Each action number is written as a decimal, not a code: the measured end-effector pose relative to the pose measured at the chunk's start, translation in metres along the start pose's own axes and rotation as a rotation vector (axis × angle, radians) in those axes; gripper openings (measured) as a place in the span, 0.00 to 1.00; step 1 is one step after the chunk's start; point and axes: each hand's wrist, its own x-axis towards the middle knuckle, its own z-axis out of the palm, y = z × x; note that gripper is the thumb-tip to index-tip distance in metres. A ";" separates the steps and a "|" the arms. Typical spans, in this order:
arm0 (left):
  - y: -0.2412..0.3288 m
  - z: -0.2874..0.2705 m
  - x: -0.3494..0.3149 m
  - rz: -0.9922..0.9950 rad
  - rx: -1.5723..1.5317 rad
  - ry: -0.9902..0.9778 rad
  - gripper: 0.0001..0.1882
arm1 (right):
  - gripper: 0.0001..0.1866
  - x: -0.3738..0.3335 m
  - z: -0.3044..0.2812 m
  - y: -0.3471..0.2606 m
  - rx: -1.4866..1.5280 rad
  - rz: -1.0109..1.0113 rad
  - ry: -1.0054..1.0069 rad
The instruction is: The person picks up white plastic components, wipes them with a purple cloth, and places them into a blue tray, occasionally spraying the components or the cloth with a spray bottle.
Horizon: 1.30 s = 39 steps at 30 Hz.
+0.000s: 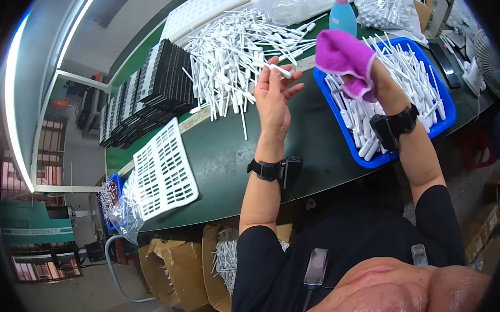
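Note:
Between the thumb and fingertips of my left hand [273, 103] is a slim white plastic stick with a thicker end [282, 71]. Some of its other fingers are spread. A magenta cloth [344, 60] is gripped in my right hand [386, 85] and drapes over it, hiding the fingers. That hand is above the left part of a blue basket [450, 107] heaped with similar white sticks [421, 82]. Beyond my left hand, a large loose pile of white sticks [222, 58] spreads across the green table [222, 157].
Stacked black trays [164, 76] stand left of the pile, with a white slotted panel [165, 169] nearer. At the back are a blue squeeze bulb [342, 16] and bagged white parts [386, 7]. A fan [487, 64] stands far right. Cardboard boxes [174, 273] sit below the table.

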 end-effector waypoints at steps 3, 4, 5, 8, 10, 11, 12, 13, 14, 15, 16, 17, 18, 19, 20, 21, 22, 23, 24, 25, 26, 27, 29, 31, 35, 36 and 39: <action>-0.002 -0.004 0.000 -0.052 -0.019 -0.036 0.17 | 0.21 -0.007 0.012 0.007 0.137 -0.241 0.017; -0.003 -0.005 -0.001 -0.063 0.006 -0.056 0.17 | 0.22 -0.007 0.015 0.007 0.205 -0.360 0.031; -0.004 -0.006 -0.001 -0.074 0.030 -0.076 0.17 | 0.22 -0.004 0.015 0.006 0.206 -0.365 0.030; -0.010 -0.004 0.001 -0.102 0.047 -0.069 0.17 | 0.23 0.007 0.011 0.001 0.149 -0.219 0.334; -0.011 -0.003 0.001 -0.117 0.058 -0.059 0.16 | 0.22 0.010 0.014 0.001 0.175 -0.221 0.375; -0.011 -0.003 0.001 -0.118 0.059 -0.047 0.16 | 0.21 0.011 0.015 0.001 0.198 -0.223 0.418; -0.012 -0.002 0.000 -0.119 0.061 -0.035 0.16 | 0.21 0.011 0.015 0.001 0.222 -0.224 0.460; -0.012 -0.002 0.000 -0.120 0.062 -0.023 0.16 | 0.21 0.011 0.013 0.002 0.224 -0.222 0.459; -0.013 -0.002 0.001 -0.121 0.063 -0.023 0.16 | 0.19 0.010 0.010 0.002 0.221 -0.219 0.432; -0.013 -0.003 0.001 -0.120 0.076 -0.026 0.16 | 0.18 0.009 0.007 0.003 0.218 -0.216 0.404; -0.014 -0.004 0.002 -0.119 0.088 -0.028 0.16 | 0.17 0.009 0.003 0.004 0.215 -0.213 0.375; -0.014 -0.005 0.003 -0.117 0.100 -0.030 0.16 | 0.17 0.010 0.000 0.005 0.216 -0.212 0.374; -0.013 -0.006 0.003 -0.116 0.101 -0.029 0.16 | 0.16 0.013 -0.005 0.005 0.210 -0.209 0.341; -0.014 -0.006 0.004 -0.114 0.112 -0.036 0.16 | 0.16 0.014 -0.008 0.005 0.209 -0.207 0.314; -0.014 -0.006 0.005 -0.113 0.123 -0.045 0.15 | 0.15 0.014 -0.009 0.004 0.207 -0.207 0.288; -0.014 -0.003 0.006 -0.111 0.133 -0.057 0.15 | 0.15 0.015 -0.010 0.003 0.210 -0.214 0.295; -0.015 0.001 0.007 -0.115 0.134 -0.071 0.15 | 0.15 0.016 -0.011 0.001 0.272 -0.277 0.237; -0.017 0.008 0.007 -0.085 0.146 -0.069 0.15 | 0.15 0.017 -0.010 -0.003 0.331 -0.346 0.180; -0.015 0.018 0.005 -0.057 0.157 -0.078 0.14 | 0.16 0.015 -0.007 -0.010 0.389 -0.424 0.127; -0.020 0.030 0.002 -0.033 0.163 -0.088 0.14 | 0.16 0.010 -0.006 -0.010 0.384 -0.410 0.138; -0.025 0.037 0.004 -0.042 0.189 -0.077 0.13 | 0.17 0.008 -0.007 -0.012 0.372 -0.433 0.157; -0.027 0.039 0.003 -0.048 0.216 -0.070 0.12 | 0.18 0.017 -0.006 -0.013 0.470 -0.389 0.079; -0.044 0.058 -0.003 -0.020 0.316 -0.116 0.10 | 0.16 0.023 -0.035 0.000 0.129 -0.175 -0.064; -0.066 0.064 -0.007 0.180 0.543 -0.158 0.08 | 0.14 -0.010 0.031 -0.039 -0.257 0.039 0.170; -0.070 0.125 -0.040 0.129 0.478 -0.299 0.08 | 0.12 -0.022 -0.027 -0.037 0.191 -0.257 0.258; -0.067 0.133 -0.043 -0.075 0.393 -0.350 0.09 | 0.11 -0.018 -0.041 -0.034 0.333 -0.334 0.241; -0.061 0.138 -0.043 -0.490 0.017 -0.456 0.11 | 0.12 -0.008 -0.069 -0.028 0.621 -0.381 0.105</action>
